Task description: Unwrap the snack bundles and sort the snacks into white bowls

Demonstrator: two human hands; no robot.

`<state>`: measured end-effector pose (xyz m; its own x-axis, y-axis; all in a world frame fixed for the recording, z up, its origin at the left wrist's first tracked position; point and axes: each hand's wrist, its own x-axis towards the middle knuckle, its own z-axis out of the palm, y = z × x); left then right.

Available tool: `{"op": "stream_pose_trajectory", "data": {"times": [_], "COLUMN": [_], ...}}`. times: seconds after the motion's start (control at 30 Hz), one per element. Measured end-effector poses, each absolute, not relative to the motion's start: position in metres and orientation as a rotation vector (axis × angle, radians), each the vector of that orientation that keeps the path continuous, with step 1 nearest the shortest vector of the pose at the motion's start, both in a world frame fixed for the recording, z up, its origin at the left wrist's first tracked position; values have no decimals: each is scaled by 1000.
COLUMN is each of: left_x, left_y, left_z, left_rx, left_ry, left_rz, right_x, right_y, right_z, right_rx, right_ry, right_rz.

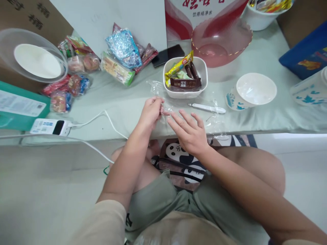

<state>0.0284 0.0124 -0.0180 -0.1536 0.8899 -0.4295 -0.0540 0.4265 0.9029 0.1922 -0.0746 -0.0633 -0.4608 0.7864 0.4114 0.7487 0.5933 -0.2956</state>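
Clear plastic film (216,124) lies crumpled along the table's front edge and around the white container. The fingers of my left hand (151,112) are closed in a pinch on the film's left part. My right hand (192,134) is palm down with fingers spread, its fingertips at the film close to my left fingers; whether they press on it I cannot tell. Just beyond both hands stands the white container (185,94), holding a yellow-wrapped snack (180,65) and several brown-wrapped bars (185,84). A white pen-like tool (207,108) lies to its right, on or under the film.
Wrapped snacks (122,51) are piled at back left, beside a black phone (168,55). A pink glass bowl (221,46) stands behind the container, a paper bowl (251,92) to the right. A power strip (51,127) with white cables lies at left.
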Motion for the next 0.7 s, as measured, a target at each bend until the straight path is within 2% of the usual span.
{"op": "stream_pose_trajectory", "data": {"times": [0.13,0.37,0.7], "left_x": [26,39,23], "left_y": [12,2,19], "left_z": [-15,-16,-21], "left_rx": [757,697,856], "left_ry": [1495,1381,1600], "left_rz": [1021,919,984], "right_x": [188,176,184], "right_y": [-84,-61,-96], "right_z": [-63,-67,-53], "right_rx": [-1172,-1443,-1211], "right_ry": [-2310,-2175,-2471], "right_rz": [71,134,154]}}
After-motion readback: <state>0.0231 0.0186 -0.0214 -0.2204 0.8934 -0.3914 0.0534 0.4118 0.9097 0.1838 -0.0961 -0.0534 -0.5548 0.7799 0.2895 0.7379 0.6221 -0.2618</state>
